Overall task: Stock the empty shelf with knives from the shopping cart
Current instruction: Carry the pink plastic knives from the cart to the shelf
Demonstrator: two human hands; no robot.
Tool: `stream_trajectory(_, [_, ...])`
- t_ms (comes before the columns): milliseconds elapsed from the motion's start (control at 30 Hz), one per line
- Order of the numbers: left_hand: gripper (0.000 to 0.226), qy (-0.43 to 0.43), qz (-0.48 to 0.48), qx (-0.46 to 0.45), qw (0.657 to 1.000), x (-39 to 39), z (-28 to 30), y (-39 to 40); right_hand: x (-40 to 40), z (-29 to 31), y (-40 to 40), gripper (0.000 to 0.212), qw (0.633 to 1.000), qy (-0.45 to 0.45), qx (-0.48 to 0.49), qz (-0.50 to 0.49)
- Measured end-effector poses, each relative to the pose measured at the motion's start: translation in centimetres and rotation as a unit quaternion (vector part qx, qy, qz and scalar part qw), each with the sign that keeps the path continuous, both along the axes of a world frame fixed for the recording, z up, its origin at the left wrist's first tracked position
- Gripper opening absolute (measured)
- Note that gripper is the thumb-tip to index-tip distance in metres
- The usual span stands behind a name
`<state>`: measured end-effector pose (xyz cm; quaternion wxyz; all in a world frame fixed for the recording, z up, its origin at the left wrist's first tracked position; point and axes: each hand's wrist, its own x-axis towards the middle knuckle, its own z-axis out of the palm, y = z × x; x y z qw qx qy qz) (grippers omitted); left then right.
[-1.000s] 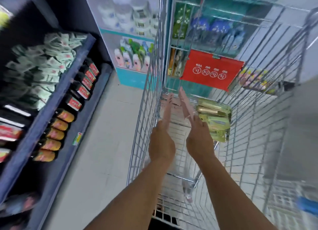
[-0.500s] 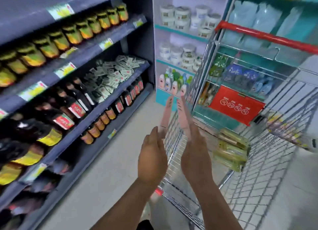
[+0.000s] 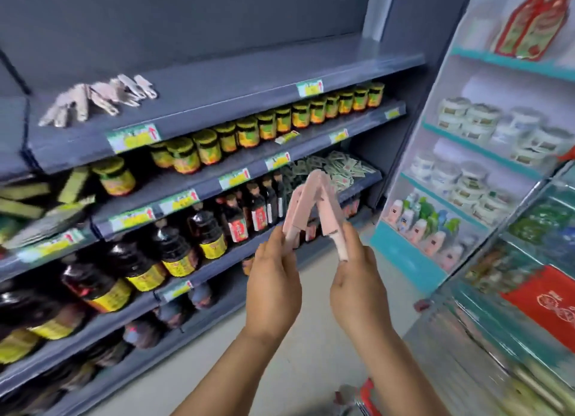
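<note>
**Two pink knives held up in front of the shelves**

Left hand grips the lower end of one pink knife, fingers closed round it. Right hand is clamped the same way on a second pink knife. Both knives point up and lean inward, tips touching or nearly so, making an upside-down V. Hands sit side by side, apart, both forearms coming up from bottom of frame.

Behind the knives: dark sauce bottles on a grey shelf, jars with yellow labels on the shelf above. Top shelf is mostly bare; a small bunch of pale knives lies on its left part, well apart from the hands. Right side: white shelving with tubs; cart blurred at lower right, red sign on it.
</note>
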<state>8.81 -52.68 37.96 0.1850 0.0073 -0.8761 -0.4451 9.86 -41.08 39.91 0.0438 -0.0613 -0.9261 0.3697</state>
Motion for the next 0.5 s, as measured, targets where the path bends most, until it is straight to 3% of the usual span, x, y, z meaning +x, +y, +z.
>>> stream_trajectory(500, [0.043, 0.077, 0.056, -0.035, 0.995, -14.4, 9.0, -20.9, -17.0, 7.6, -21.1, 0.064, 0.99, 0.1, 0.001, 0.094])
